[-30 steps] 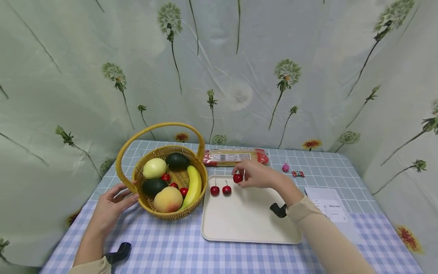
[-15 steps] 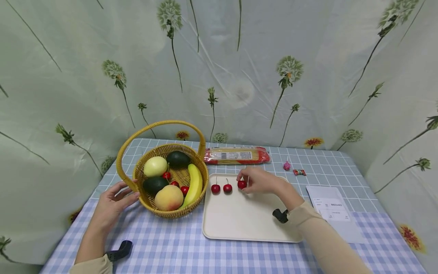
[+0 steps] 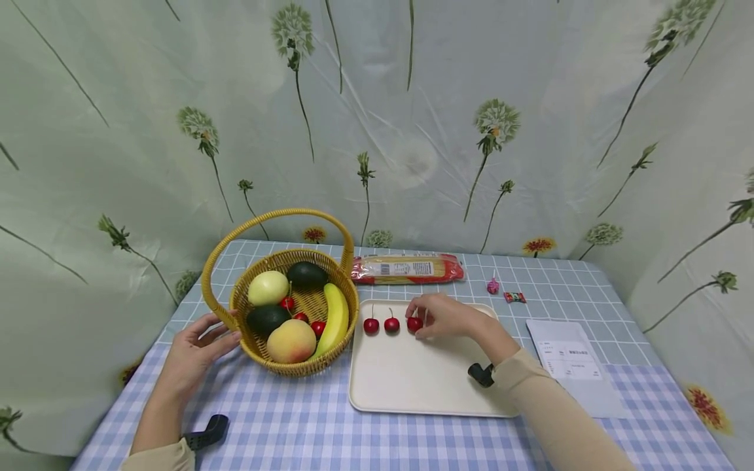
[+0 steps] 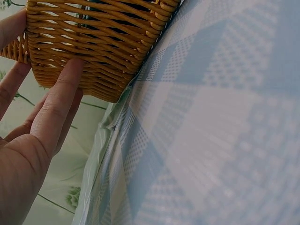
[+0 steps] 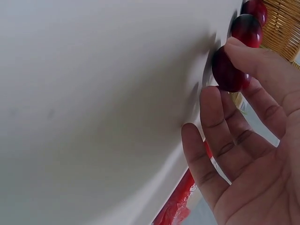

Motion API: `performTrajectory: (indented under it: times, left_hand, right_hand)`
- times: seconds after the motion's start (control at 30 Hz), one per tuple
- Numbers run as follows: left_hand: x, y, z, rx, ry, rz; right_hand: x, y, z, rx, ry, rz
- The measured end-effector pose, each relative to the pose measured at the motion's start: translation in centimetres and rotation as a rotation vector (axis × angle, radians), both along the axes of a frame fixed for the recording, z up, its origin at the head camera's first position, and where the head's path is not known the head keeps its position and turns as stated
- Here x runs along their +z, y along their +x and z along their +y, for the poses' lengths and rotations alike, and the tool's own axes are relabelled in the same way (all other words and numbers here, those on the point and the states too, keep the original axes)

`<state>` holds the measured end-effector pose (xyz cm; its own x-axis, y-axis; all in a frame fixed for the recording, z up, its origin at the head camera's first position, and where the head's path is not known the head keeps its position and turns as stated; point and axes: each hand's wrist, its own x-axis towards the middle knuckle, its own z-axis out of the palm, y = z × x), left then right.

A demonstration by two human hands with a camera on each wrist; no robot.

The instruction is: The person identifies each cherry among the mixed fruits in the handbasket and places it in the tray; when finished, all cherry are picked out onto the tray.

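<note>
My right hand (image 3: 446, 316) pinches a dark red cherry (image 3: 415, 324) between thumb and fingers over the upper part of a cream tray (image 3: 406, 392). In the right wrist view that cherry (image 5: 228, 70) sits at the tray surface. Two more cherries, a middle one (image 3: 391, 324) and a left one (image 3: 371, 326), stand in a row beside it, stems up. My left hand (image 3: 193, 350) touches the outside of a yellow wicker basket (image 3: 294, 370) with its fingers loosely extended. In the left wrist view the fingertips (image 4: 72, 70) rest against the weave (image 4: 93, 51).
The basket holds a banana (image 3: 334, 319), a peach (image 3: 291, 341), a pale yellow-green fruit (image 3: 268, 288), two dark green fruits and several cherries. Behind the tray lies a noodle packet (image 3: 406, 269). A lollipop (image 3: 492, 286), a candy (image 3: 515, 297) and a white labelled packet (image 3: 571, 360) are right.
My right hand has lowered its cherry toward the tray, a little right of where it was, in line with the other two. My left hand stays at the basket.
</note>
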<state>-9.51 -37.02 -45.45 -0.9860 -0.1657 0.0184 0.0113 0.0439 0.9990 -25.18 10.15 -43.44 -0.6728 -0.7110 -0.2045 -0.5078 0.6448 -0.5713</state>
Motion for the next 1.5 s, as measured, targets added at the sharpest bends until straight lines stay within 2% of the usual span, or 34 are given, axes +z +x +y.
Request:
performTrajectory:
  times: [0.4, 0.83, 1.2, 1.5]
  left_hand:
    - [-0.12, 0.10, 0.09, 0.008, -0.026, -0.008]
    - [0.02, 0.23, 0.11, 0.001, -0.030, -0.012]
    - [-0.21, 0.09, -0.05, -0.017, -0.010, 0.036]
    - [-0.32, 0.05, -0.09, -0.017, -0.011, 0.048]
  right_hand:
    - [0.14, 0.26, 0.41, 0.034, -0.011, -0.011]
    - [0.42, 0.33, 0.69, 0.012, -0.020, -0.038]
    - [0.29, 0.13, 0.49, -0.004, -0.025, -0.024]
    - [0.27, -0.08, 0.71, -0.006, -0.031, -0.039]
